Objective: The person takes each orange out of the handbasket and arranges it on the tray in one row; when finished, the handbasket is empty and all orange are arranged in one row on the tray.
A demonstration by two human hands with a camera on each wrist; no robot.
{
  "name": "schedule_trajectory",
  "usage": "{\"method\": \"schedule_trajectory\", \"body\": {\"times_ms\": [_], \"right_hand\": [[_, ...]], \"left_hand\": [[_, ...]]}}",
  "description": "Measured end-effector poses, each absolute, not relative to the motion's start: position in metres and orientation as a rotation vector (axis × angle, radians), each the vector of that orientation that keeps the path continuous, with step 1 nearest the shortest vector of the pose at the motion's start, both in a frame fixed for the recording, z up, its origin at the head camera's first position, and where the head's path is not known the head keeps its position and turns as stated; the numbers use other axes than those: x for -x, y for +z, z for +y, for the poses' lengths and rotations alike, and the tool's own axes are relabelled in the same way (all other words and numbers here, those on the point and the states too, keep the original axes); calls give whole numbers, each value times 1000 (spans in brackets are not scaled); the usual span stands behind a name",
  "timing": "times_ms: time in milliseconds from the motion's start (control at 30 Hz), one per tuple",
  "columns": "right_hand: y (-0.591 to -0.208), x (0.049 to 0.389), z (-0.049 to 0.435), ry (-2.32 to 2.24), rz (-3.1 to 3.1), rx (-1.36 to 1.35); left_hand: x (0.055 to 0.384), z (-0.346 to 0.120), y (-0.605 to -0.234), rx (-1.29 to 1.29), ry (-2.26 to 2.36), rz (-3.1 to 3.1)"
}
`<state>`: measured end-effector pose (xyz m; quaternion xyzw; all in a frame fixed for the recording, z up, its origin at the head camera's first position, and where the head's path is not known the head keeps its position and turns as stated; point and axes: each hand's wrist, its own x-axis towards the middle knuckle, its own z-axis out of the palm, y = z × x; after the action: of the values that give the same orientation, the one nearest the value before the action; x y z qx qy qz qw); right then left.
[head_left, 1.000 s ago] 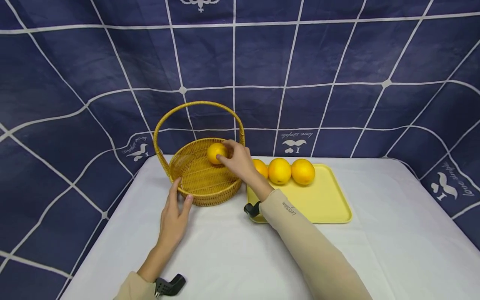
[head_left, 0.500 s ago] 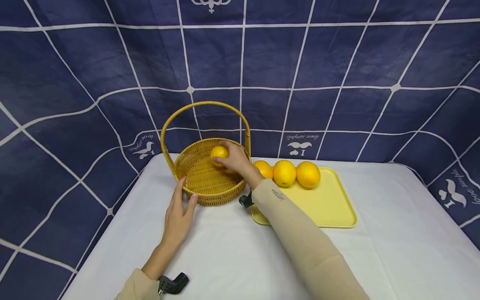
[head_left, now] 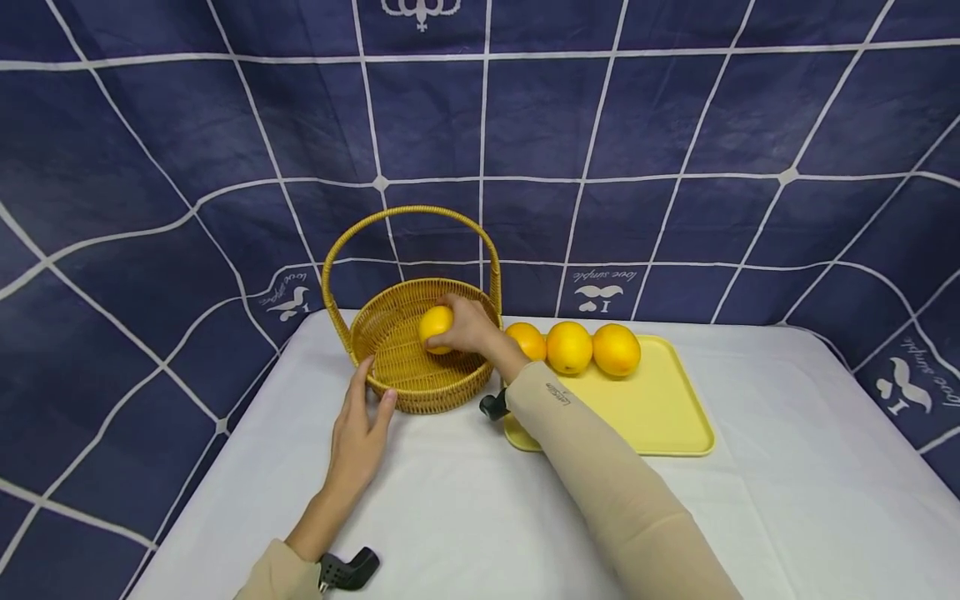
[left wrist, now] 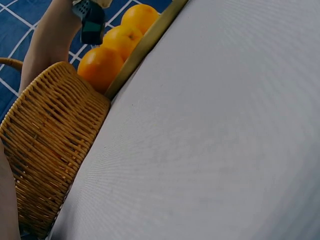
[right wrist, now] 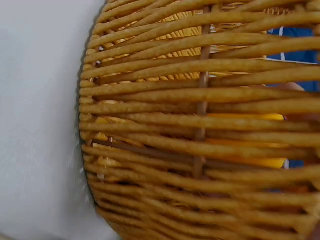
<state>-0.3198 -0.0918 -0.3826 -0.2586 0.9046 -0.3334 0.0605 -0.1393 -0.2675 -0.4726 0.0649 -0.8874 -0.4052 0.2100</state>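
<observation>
In the head view, my right hand (head_left: 471, 326) reaches inside a woven wicker basket (head_left: 431, 402) with a tall arched handle. It grips an orange (head_left: 435, 327) between thumb and fingers, low over the basket floor. My left hand (head_left: 358, 442) rests against the basket's front left rim, thumb and fingers spread along the wall. From the right wrist, the basket weave (right wrist: 200, 120) fills most of the view, with bits of orange showing through its gaps. The left wrist camera sees the basket side (left wrist: 60, 130); only an edge of the left hand (left wrist: 7, 200) shows there.
A yellow tray (head_left: 663, 408) lies to the right of the basket, with three oranges (head_left: 569, 347) in a row along its back edge. The right forearm crosses over its left part. Behind the white-covered table (head_left: 465, 517) hangs a dark blue gridded cloth (head_left: 540, 217).
My right hand has lowered the orange from the basket's back rim toward its floor. The left hand keeps its place on the rim. The whole head view has shifted slightly.
</observation>
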Motion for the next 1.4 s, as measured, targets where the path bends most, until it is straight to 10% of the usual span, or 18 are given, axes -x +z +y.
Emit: {"method": "schedule_trajectory", "body": {"times_ms": [1400], "right_hand": [[-368,256,189,-1611,2972,441]], "left_hand": [[135,-263,-469,-179,-1135,-2456]]}}
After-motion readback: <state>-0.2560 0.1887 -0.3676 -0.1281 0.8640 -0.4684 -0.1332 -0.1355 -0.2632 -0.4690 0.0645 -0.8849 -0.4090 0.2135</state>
